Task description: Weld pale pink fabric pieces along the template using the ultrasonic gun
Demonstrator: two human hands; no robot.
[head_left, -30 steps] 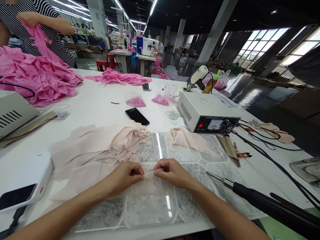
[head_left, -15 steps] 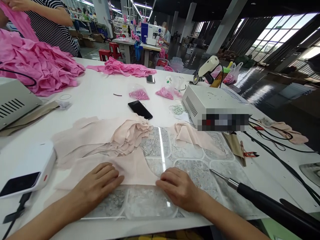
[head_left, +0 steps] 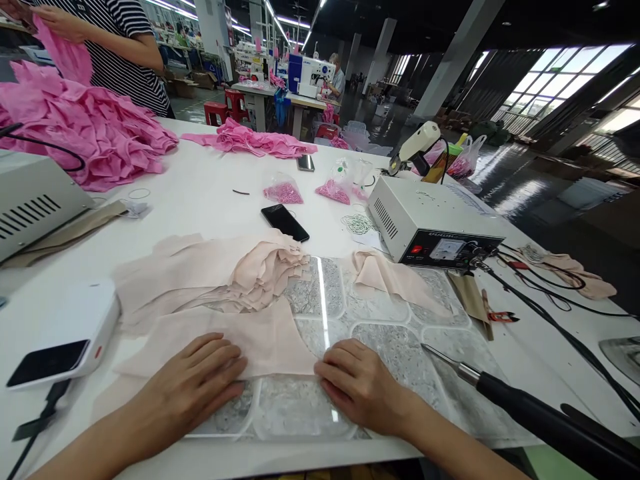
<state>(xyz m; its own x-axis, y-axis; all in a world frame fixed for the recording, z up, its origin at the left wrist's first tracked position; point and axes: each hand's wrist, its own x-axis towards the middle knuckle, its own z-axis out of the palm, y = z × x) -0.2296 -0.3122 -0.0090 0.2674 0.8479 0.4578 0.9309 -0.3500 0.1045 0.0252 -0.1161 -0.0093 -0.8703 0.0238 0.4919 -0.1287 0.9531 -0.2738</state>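
Observation:
A pale pink fabric piece (head_left: 277, 343) lies flat along the front of a grey stone-patterned mat (head_left: 390, 350). My left hand (head_left: 195, 380) rests on its lower edge, fingers stretched out over the cloth. At the piece's right corner, my right hand (head_left: 363, 387) has its fingers closed on the edge in a pinch; the fingertips are partly hidden. Just behind lies a loose, ruffled pile of similar pale pink pieces (head_left: 265, 270). Another pale piece (head_left: 390, 277) sits apart on the mat's back right. Right of my right hand is a black-handled tool with a pointed metal tip (head_left: 520, 397).
A grey control box (head_left: 430, 220) with cables stands at right, near red-handled snips (head_left: 503, 317). A black phone (head_left: 285, 222) and bags of pink bits (head_left: 283, 192) lie behind. A white device (head_left: 65, 333) is at left. Beyond the bright pink fabric heap (head_left: 85, 133), a person (head_left: 120, 53) handles cloth.
My left hand's fingers have straightened and lie flatter on the fabric edge. My right hand stays at the corner. The view has shifted slightly.

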